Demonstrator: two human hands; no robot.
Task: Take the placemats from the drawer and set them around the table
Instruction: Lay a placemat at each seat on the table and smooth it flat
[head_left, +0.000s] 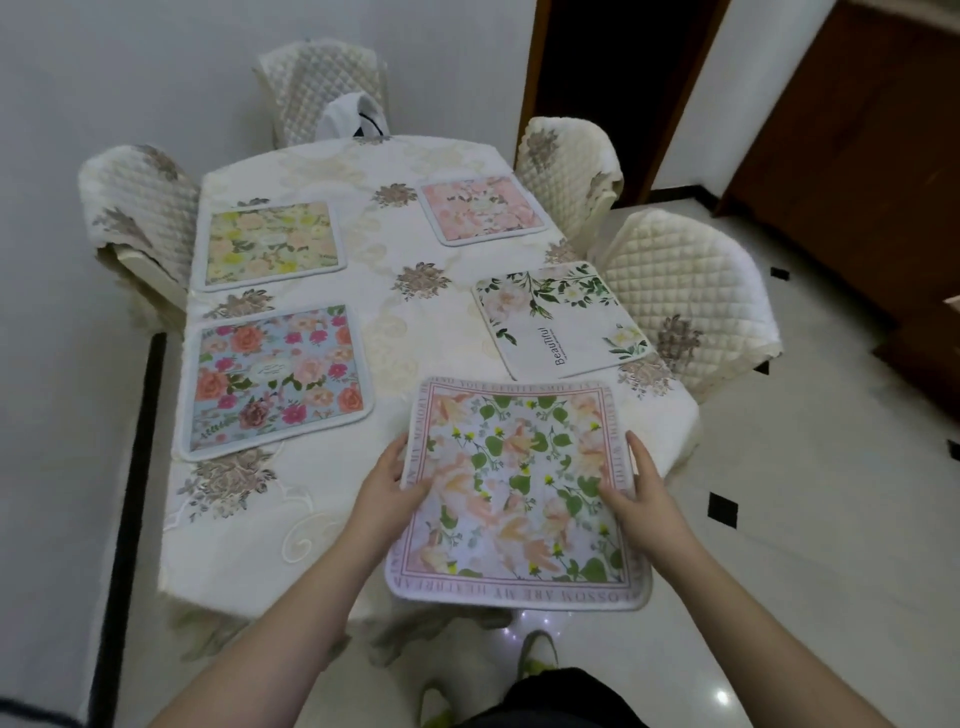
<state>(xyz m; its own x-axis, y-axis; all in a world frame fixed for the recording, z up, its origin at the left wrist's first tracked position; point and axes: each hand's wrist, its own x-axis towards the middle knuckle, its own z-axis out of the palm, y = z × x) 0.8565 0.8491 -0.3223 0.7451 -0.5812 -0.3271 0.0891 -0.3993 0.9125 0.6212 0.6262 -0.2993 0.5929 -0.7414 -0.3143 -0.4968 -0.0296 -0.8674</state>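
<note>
Five placemats counted in view. Four lie flat on the table (332, 499), which is covered by a cream embroidered tablecloth: a yellow-flowered placemat (270, 244) at far left, a blue placemat with red and pink roses (275, 382) nearer on the left, a pink placemat (480, 209) at far right, and a white placemat printed "Beautiful" (558, 319) nearer on the right, lying slightly askew to the table edge. The fifth placemat (519, 499) (peach blossoms, green leaves, lettered border) is at the near end of the table, its near edge projecting past the table's rim. Two hands hold it: the left hand (387, 491) grips its left edge with the thumb on top and fingers beneath; the right hand (641, 493) grips its right edge in the same way. Four chairs with quilted cream covers counted: one at the far end (322, 88), one on the left side (137, 208), two on the right side (569, 171) (691, 301). A white item (358, 117) sits at the far end chair; what it is cannot be told.
</note>
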